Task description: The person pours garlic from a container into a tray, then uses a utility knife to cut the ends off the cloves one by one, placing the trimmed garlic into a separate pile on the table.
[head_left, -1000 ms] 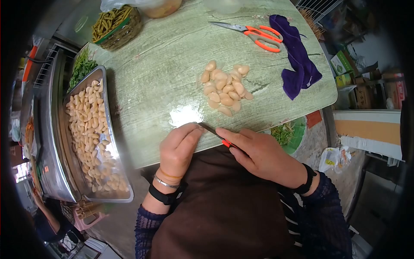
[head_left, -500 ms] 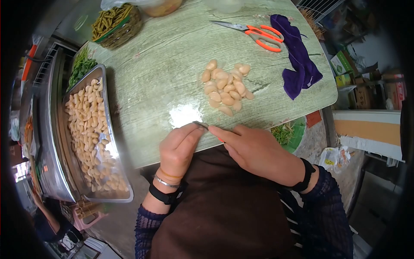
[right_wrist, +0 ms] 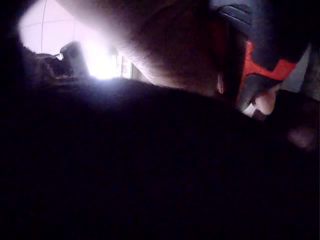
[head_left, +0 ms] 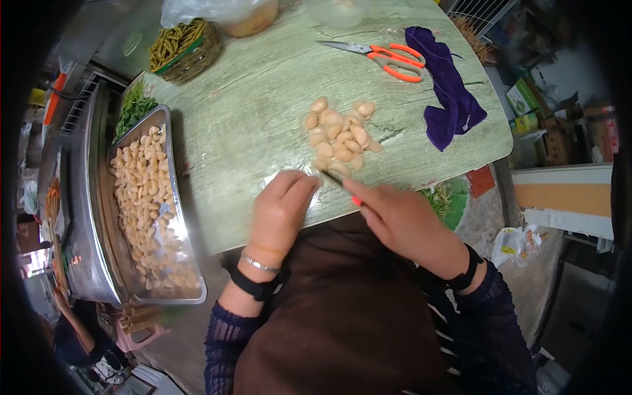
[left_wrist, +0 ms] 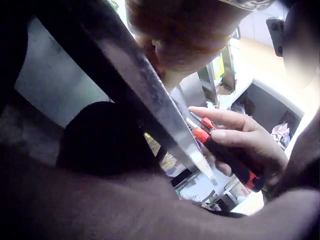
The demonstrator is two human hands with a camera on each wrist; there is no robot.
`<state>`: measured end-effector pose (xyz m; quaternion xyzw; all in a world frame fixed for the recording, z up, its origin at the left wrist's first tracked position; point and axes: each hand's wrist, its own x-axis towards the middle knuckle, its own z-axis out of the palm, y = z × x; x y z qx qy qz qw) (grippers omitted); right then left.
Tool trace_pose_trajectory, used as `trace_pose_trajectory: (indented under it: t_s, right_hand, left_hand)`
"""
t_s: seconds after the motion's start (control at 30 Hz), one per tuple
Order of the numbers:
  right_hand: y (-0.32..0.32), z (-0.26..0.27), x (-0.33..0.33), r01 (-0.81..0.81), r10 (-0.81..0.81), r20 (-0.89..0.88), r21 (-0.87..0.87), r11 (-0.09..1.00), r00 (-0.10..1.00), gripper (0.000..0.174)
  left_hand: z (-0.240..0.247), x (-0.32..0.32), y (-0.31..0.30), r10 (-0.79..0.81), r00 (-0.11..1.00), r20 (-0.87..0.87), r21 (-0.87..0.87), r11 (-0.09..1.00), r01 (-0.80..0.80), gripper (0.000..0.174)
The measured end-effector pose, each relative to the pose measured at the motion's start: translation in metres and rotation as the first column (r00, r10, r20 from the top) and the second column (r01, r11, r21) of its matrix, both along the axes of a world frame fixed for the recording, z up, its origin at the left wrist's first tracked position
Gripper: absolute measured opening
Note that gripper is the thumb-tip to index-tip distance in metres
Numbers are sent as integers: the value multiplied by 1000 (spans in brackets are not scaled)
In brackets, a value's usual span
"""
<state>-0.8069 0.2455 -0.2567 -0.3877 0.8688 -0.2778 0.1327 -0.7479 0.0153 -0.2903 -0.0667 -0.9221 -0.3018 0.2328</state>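
My right hand (head_left: 408, 224) grips a small knife (head_left: 335, 180) with a dark blade and red-and-black handle, the blade pointing up and left. In the left wrist view the knife's handle (left_wrist: 227, 157) lies across the curled fingers. My left hand (head_left: 276, 210) is just left of the blade tip, fingers bent and tips drawn together; I cannot tell whether they pinch anything. Both hands are at the near edge of a small pile of pale, flat, peeled beans (head_left: 343, 138) on the table. The right wrist view is mostly dark, with part of the red-and-black handle (right_wrist: 270, 67) showing.
A metal tray (head_left: 172, 155) full of pale beans stands at the left by green leaves (head_left: 136, 108). Orange-handled scissors (head_left: 395, 60) and a purple cloth (head_left: 451, 92) lie far right on the table (head_left: 243, 99). A basket (head_left: 197, 62) of green beans is far left.
Both hands have moved forward from the table's near edge to the pile. The knife blade, earlier at the left fingertips, now points toward the beans. The head view has shifted slightly.
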Motion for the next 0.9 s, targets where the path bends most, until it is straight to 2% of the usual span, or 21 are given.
trace_pose_trajectory:
  t_s: [0.07,0.1,0.17,0.2,0.23,0.27,0.3,0.43,0.53,0.63,0.67,0.73,0.83,0.9]
  right_hand:
    - [0,11,-6,47,-48,-3,-86,995,999,50]
    - [1,17,-9,71,-72,-7,-127,989,997,50]
    - [8,22,-9,78,-77,14,-147,986,997,50]
    - [11,22,-7,84,-80,29,-159,984,996,50]
    - [12,19,-6,75,-69,41,-169,983,997,50]
    - [13,15,-4,65,-55,56,-179,982,997,49]
    - [12,11,-2,51,-38,72,-188,981,997,49]
    - [5,8,4,7,15,115,-188,982,993,48]
    - [-1,11,5,-14,40,150,-173,985,988,48]
    - [-5,13,5,-20,46,197,-133,991,979,49]
    - [-6,8,4,-29,53,189,-125,992,981,49]
    - [-8,3,4,-40,62,174,-127,991,983,47]
    - [-12,3,3,-47,69,153,-144,988,986,44]
    - [-12,4,0,-43,61,139,-133,990,988,44]
  left_hand:
    - [-3,-18,0,0,1000,-23,-7,1000,0,20]
    - [-6,-17,0,47,997,63,155,986,-56,23]
    - [-11,-10,-1,87,964,251,447,873,-195,29]
    - [-12,-3,-10,-2,903,430,561,784,-265,30]
    - [-9,1,-22,-144,883,447,769,566,-297,28]
    - [1,5,-31,-281,863,419,894,293,-339,27]
    - [11,10,-38,-397,849,348,924,-9,-383,26]
    - [34,17,-38,-406,805,433,855,-98,-509,30]
    - [19,25,-38,-375,813,445,876,-5,-482,32]
    - [6,29,-26,-223,892,394,913,208,-352,29]
    - [3,28,-24,-181,900,395,891,314,-328,27]
    - [0,26,-19,-99,918,384,808,517,-283,24]
    - [2,26,-19,-41,903,429,571,787,-235,23]
    - [9,24,-16,-12,858,514,467,843,-268,26]
